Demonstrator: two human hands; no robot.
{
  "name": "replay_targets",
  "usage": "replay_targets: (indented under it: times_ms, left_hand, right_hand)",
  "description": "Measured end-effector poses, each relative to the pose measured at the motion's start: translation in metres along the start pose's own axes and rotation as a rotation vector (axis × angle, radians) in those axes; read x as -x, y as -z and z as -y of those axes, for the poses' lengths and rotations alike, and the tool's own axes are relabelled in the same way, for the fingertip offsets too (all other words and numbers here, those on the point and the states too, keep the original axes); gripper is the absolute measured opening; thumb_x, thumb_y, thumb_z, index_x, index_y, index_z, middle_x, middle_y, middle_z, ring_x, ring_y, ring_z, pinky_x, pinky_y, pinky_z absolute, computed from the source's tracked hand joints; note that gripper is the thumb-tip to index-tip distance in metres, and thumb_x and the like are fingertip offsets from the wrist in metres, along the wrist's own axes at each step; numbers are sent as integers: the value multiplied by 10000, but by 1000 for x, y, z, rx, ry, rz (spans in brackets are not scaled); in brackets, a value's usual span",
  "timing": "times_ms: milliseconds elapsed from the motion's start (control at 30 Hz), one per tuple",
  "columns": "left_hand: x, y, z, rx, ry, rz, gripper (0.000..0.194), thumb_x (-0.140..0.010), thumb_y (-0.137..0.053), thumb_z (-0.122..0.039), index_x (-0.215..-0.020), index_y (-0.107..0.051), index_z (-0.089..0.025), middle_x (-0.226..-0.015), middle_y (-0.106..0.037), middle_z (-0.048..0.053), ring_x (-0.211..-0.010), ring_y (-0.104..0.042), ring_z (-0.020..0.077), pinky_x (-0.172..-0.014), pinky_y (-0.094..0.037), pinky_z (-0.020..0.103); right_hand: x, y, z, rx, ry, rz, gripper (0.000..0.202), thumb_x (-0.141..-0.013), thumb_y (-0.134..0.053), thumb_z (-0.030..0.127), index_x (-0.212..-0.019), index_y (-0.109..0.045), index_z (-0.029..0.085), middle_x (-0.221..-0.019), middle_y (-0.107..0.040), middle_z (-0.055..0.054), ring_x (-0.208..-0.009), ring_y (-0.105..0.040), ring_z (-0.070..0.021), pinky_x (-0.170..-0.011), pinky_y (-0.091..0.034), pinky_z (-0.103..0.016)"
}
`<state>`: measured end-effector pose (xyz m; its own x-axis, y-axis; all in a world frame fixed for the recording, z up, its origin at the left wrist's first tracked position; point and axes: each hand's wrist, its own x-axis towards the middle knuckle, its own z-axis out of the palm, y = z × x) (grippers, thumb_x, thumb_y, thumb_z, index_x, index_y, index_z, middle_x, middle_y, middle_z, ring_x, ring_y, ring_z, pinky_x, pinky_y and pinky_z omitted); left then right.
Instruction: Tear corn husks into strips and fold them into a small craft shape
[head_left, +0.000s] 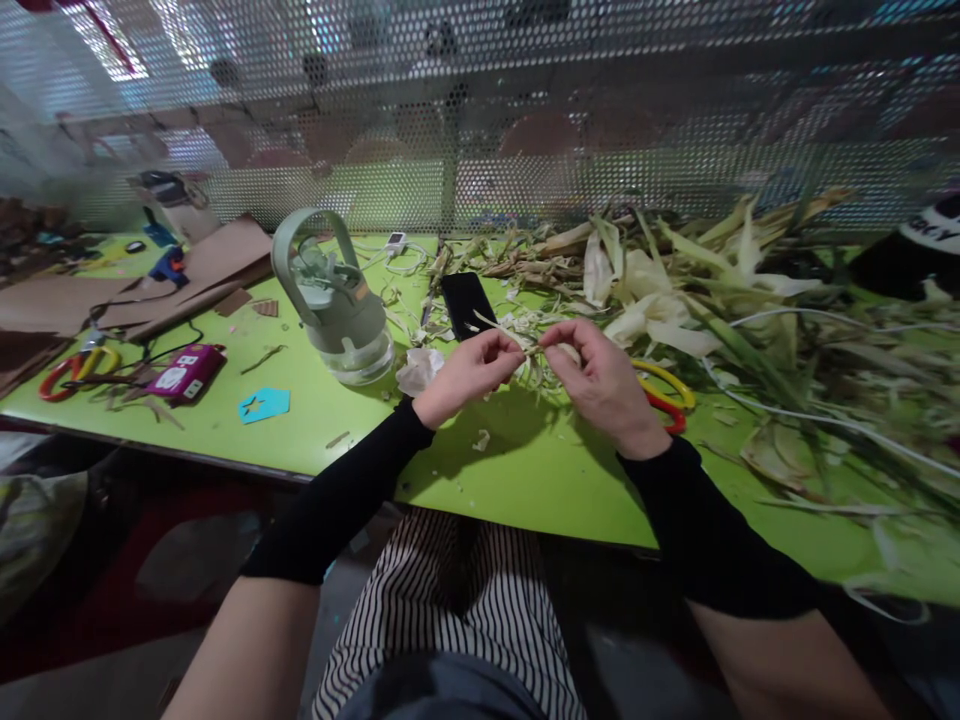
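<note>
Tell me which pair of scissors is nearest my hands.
The scissors beside your right hand, red and yellow handles showing; the other pair lies far left, near the purple box.

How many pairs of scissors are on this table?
2 in view: one pair toward the left end, beside the magenta box, and a second pair just beyond the right hand. Others may be hidden under the husks.

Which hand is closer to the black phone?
Left. Your left hand is just in front of the black phone; your right hand is farther off, to its right.
</note>
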<state>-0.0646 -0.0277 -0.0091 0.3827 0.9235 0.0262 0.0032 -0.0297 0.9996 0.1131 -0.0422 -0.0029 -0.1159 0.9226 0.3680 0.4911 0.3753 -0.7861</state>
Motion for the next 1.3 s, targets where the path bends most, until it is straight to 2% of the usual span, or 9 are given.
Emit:
replay_targets:
  times_ms: [167,300,467,733,833,1000,1167,1300]
  left_hand:
    - [0,0,-2,54,47,-22,107,-898,-621,-211,-829,-570,-147,-658,-479,-76,-521,-356,28,-490,-278,195]
    - [0,-1,-4,90,47,-32,146,-866,-659,-273,-830,-602,-144,-691,-517,-60,-570,-382,38,-537,-295,202]
    - [0,-1,-4,93,41,-66,284,-788,-753,-395,-823,-626,-143,-703,-543,-50,-617,-409,50,-586,-315,206]
    - [-2,1,4,23,5,-92,286,-803,-736,-421,-836,-664,-147,-749,-591,-25,-649,-444,60,-595,-333,203]
    - [0,1,5,-9,2,-48,280,-844,-698,-428,-840,-641,-154,-732,-560,-34,-605,-419,57,-568,-331,213]
    - [4,0,-1,-117,25,63,354,-804,-757,-487,-802,-629,-158,-667,-486,-51,-576,-380,58,-549,-282,235]
    - [3,-1,-1,-138,6,36,222,-845,-730,-339,-804,-636,-142,-683,-539,-45,-572,-428,48,-572,-331,224]
    - [4,-3,-2,-79,47,55,213,-868,-714,-332,-906,-626,-142,-841,-642,-7,-608,-559,50,-544,-373,198]
  right_hand:
    - [1,0,4,-153,-43,8,45,-872,-617,245,-914,-606,258,-621,-431,40,-488,-298,-118,-468,-217,-301]
    - [-1,0,3,-245,-116,56,72,-888,-635,320,-927,-616,263,-565,-338,59,-475,-281,-124,-457,-189,-298]
    - [-3,-1,-1,-209,-93,70,91,-897,-633,334,-931,-623,250,-604,-396,53,-510,-320,-122,-484,-228,-295]
    - [-4,-1,1,-184,-47,97,136,-888,-666,362,-874,-633,231,-708,-547,13,-640,-484,-148,-593,-380,-301]
    - [-4,-3,1,-207,-22,82,198,-849,-722,405,-835,-640,225,-742,-598,-1,-677,-527,-160,-619,-409,-307]
    - [-4,-6,2,-340,-119,26,255,-832,-740,453,-807,-622,228,-640,-527,34,-567,-432,-126,-540,-344,-294]
    - [-3,-7,1,-310,-141,55,311,-808,-778,481,-724,-636,218,-599,-507,36,-544,-405,-114,-520,-323,-289]
    - [-4,-8,-2,-273,-113,-3,272,-811,-776,456,-731,-675,217,-687,-600,2,-630,-500,-137,-583,-390,-297]
